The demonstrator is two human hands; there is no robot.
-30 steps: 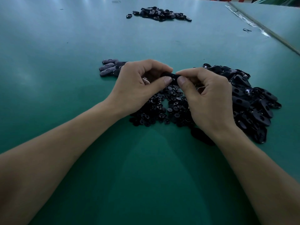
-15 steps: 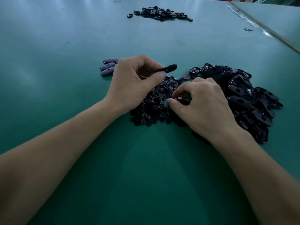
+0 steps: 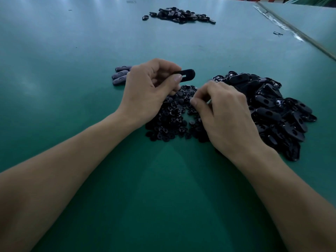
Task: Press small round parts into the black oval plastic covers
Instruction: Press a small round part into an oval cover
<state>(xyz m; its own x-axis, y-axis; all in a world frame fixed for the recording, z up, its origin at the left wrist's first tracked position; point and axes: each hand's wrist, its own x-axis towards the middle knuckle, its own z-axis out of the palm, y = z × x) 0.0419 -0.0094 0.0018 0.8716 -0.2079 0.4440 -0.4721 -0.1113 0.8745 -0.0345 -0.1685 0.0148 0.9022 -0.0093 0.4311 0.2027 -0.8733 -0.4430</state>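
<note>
Left hand [image 3: 145, 93] pinches one black oval cover [image 3: 187, 75] just above the pile of small round parts [image 3: 171, 122], while the right hand [image 3: 223, 113] curls down into that pile; whether it holds a part cannot be told. Picking a part seems to be the step in hand, with seating and pressing it into the cover next. On the green table [image 3: 72, 51] there is room to move on the left, the heap of covers [image 3: 272, 110] crowds the right hand, and the table seam [image 3: 291, 28] lies well apart.

The heap of round parts [image 3: 172, 120] is located on the table [image 3: 72, 51]. A pile of oval covers [image 3: 272, 110] is placed just to its right. A row of covers [image 3: 121, 75] is laid behind-left of the heap, and a far pile [image 3: 180, 15] well behind it. One cover [image 3: 190, 73] is held by the left hand [image 3: 147, 91] above its rear edge.
</note>
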